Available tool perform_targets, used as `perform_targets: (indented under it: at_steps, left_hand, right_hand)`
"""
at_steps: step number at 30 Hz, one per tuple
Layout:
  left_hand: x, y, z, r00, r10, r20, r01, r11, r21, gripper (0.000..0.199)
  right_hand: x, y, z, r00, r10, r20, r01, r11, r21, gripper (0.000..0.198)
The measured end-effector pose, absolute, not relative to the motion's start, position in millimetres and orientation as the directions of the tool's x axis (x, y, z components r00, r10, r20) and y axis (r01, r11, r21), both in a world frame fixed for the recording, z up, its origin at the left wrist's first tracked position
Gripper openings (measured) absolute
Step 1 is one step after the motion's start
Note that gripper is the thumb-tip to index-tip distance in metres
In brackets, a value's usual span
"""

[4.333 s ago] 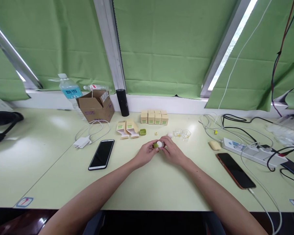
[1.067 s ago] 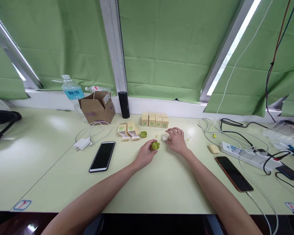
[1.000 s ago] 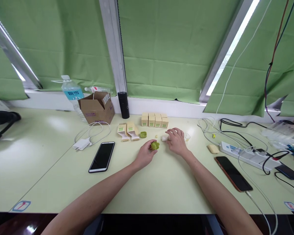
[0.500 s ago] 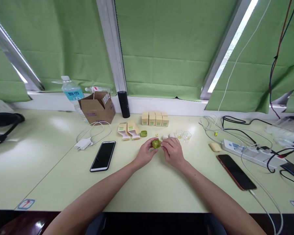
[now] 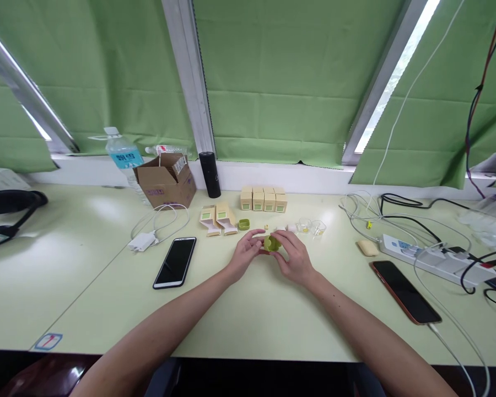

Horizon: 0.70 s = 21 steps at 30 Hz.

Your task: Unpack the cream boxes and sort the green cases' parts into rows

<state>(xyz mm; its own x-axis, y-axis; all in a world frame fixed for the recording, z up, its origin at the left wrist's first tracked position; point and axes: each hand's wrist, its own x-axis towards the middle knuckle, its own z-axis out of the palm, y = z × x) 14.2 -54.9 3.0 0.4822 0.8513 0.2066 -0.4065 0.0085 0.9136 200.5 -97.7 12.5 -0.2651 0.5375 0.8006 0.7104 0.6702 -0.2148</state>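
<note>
A small olive-green plastic case (image 5: 271,243), hollow side showing, is pinched between the thumb and fingers of my right hand (image 5: 296,258). At its left edge is my left hand (image 5: 243,256), fingers loosely spread and apart, with the fingertips close to the case; whether they touch it I cannot tell. Just behind the hands lie a square green tray (image 5: 243,224), a tiny yellow piece (image 5: 267,226), a small white piece (image 5: 291,227) and two clear plastic cups (image 5: 318,227). Part of the white items is hidden by my right hand.
Several small tan boxes (image 5: 258,199) stand in a row behind, with opened ones (image 5: 225,218) to their left. A phone (image 5: 174,263) lies left, another phone (image 5: 405,292) right. A power strip (image 5: 432,260) with cables, a cardboard box (image 5: 165,184) and a black cylinder (image 5: 209,175) stand around.
The green case has shifted slightly right and turned. My left hand's grip on it has loosened, and my right hand has closed round it. The view has moved a little.
</note>
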Motion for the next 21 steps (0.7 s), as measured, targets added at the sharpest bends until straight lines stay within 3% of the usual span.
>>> perform_targets:
  at_steps: [7,13,21]
  left_hand:
    - [14.2,-49.5,3.5,0.433,0.898,0.085,-0.319,0.065,0.945,0.040]
    - [13.9,-51.8,9.8,0.487,0.871,0.058,-0.348,0.133,0.928,0.044]
    - [16.1,-50.8,8.0,0.459,0.886,0.068,-0.313,0.090,0.945,0.040]
  right_hand:
    - [197.8,-101.8,12.6,-0.266,0.571,0.776,0.680,0.682,-0.269,0.046]
    - [197.0,-101.6,11.4,-0.239,0.565,0.790,0.651,0.696,-0.301,0.047]
    - [196.3,-101.9,13.8,-0.218,0.585,0.781,0.632,0.694,-0.345,0.043]
